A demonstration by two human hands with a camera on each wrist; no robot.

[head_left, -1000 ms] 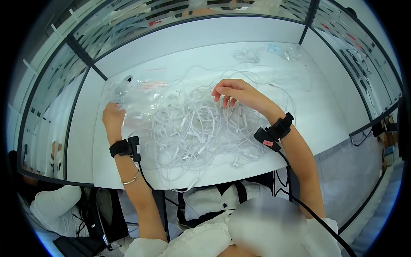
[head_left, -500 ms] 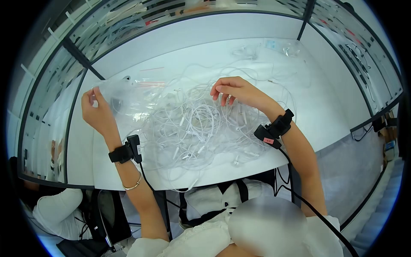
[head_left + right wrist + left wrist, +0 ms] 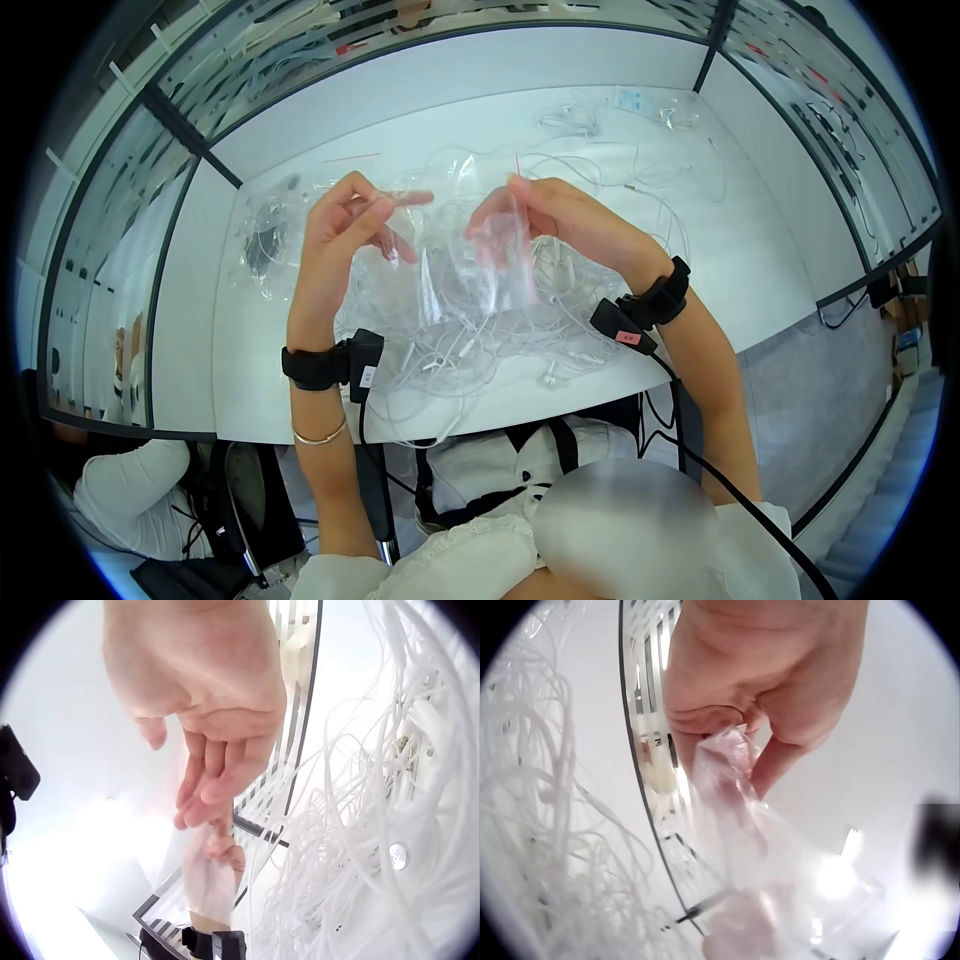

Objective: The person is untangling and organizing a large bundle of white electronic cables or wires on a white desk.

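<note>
A clear plastic zip bag (image 3: 432, 290) with a red strip hangs between the two hands, over a tangle of white earphone cables (image 3: 480, 345). My left hand (image 3: 335, 245) pinches one side of the bag between thumb and fingers; the left wrist view has the film (image 3: 731, 769) coming out from the grip. On the other side is my right hand (image 3: 565, 218), its fingers overlapped by the film. In the right wrist view this hand (image 3: 202, 690) has loosely bent fingers (image 3: 214, 784), with the thumb apart from them.
More clear bags (image 3: 270, 235) lie at the left of the white table (image 3: 690, 300). At the back right are a bag with a blue print (image 3: 640, 100) and a small clear bundle (image 3: 570, 118). Low white panels (image 3: 460, 70) enclose the back and sides.
My left hand has lifted off the left side and swung right to the middle, bringing the zip bag in front of the right hand. The right hand has barely shifted.
</note>
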